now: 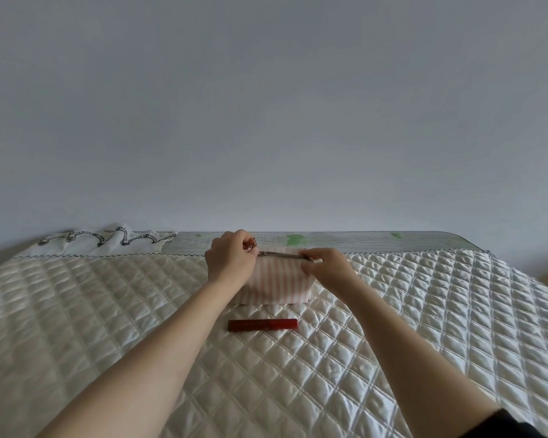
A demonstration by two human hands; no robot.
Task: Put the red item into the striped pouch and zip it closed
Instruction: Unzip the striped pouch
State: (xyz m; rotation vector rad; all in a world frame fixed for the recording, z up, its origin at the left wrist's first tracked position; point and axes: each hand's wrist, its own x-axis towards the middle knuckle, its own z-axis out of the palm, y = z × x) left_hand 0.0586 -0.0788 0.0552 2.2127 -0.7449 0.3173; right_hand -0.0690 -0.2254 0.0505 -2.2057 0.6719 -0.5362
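A pink-and-white striped pouch (277, 284) stands upright on the quilted bed, its zipper running along the top edge. My left hand (231, 259) pinches the zipper pull at the pouch's left end. My right hand (328, 267) pinches the top right corner of the pouch. A red tube (262, 324) lies flat on the quilt just in front of the pouch, apart from both hands.
The cream quilted bedcover (424, 311) spreads out on all sides. A white cloth with dark scalloped trim (108, 240) lies bunched at the far left. The mattress edge (377, 240) meets a plain wall behind the pouch.
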